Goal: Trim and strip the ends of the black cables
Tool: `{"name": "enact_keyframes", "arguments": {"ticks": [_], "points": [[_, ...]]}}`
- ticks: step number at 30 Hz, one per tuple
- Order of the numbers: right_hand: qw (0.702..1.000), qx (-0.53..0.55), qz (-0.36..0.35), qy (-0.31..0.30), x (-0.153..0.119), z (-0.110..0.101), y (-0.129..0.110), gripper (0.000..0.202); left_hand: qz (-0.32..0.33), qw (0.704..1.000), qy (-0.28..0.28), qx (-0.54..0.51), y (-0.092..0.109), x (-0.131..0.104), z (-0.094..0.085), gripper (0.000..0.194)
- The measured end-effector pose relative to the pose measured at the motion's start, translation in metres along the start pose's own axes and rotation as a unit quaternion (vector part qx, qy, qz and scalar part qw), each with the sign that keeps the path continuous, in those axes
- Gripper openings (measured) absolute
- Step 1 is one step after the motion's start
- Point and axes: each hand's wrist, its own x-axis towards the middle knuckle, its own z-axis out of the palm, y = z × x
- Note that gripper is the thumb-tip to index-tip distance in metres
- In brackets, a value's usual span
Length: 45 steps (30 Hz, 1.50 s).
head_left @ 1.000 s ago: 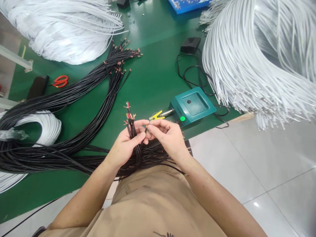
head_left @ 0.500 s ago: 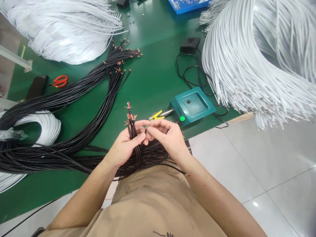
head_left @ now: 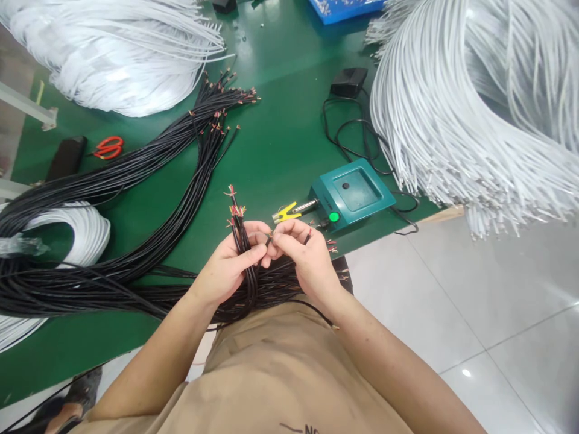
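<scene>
Near the centre of the frame, a person's left hand (head_left: pixel 228 265) grips several black cables (head_left: pixel 241 238), their stripped red and pale wire ends pointing up. The right hand (head_left: pixel 312 259) pinches the tip of a single cable end (head_left: pixel 268 242), held between both hands. Just beyond sits a teal device (head_left: pixel 328 205) on the green surface (head_left: pixel 280 144). Large bundles of white cables (head_left: pixel 425 114) fill the upper right; red-handled scissors (head_left: pixel 108 141) lie at the left.

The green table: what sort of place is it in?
Likely a cable workshop: bunched black cables with bared ends, heaps of white cables, and scissors lying on the table.
</scene>
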Motion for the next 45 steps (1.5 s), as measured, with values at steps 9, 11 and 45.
{"name": "enact_keyframes", "arguments": {"ticks": [9,11,45], "points": [[0.998,0.052,0.026,-0.010,0.000,0.000,0.006,0.006,0.005,0.999,-0.017,0.044,0.002,0.001,-0.001,0.024],[0.998,0.062,0.030,-0.012,-0.001,0.000,0.009,0.008,-0.003,1.000,-0.019,0.023,0.002,0.001,0.000,0.019],[0.990,-0.095,-0.107,-0.014,-0.008,0.002,0.025,0.010,-0.011,0.991,0.131,0.021,0.005,0.003,0.017,0.024]]}}
